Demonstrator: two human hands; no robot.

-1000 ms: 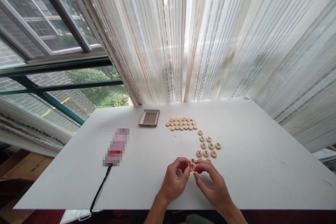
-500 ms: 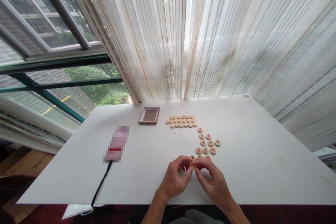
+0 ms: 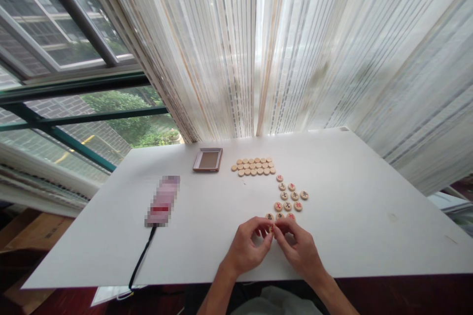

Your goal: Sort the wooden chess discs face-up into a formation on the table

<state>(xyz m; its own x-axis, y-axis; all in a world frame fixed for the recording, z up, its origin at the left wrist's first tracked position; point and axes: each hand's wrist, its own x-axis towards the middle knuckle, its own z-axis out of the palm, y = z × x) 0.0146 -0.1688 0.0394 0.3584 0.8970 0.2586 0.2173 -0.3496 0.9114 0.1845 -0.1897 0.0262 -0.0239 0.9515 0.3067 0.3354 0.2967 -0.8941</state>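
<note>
Near the front edge of the table, the fingertips of my left hand (image 3: pixel 248 247) and my right hand (image 3: pixel 300 250) meet, both closed. Between them is a round wooden Chinese chess piece (image 3: pixel 272 230), mostly hidden by the fingers, with a little red marking showing. Just beyond the fingertips lie a piece with a black character (image 3: pixel 269 217) and one with a red character (image 3: pixel 290 217). Several more face-up pieces (image 3: pixel 287 205), red and black, spread away from me in uneven short rows.
Farther back, several blank-topped pieces (image 3: pixel 253 166) lie close together in rows. An open shallow box (image 3: pixel 208 159) stands left of them. A blurred pink object (image 3: pixel 162 204) with a black strap (image 3: pixel 142 258) lies on the white table (image 3: pixel 111 236). Sheer curtains (image 3: pixel 236 59) hang behind.
The fingertips have closed further over the Chinese chess piece, so its red character, readable before, is now mostly covered. The whole view has shifted slightly; the other pieces lie as before.
</note>
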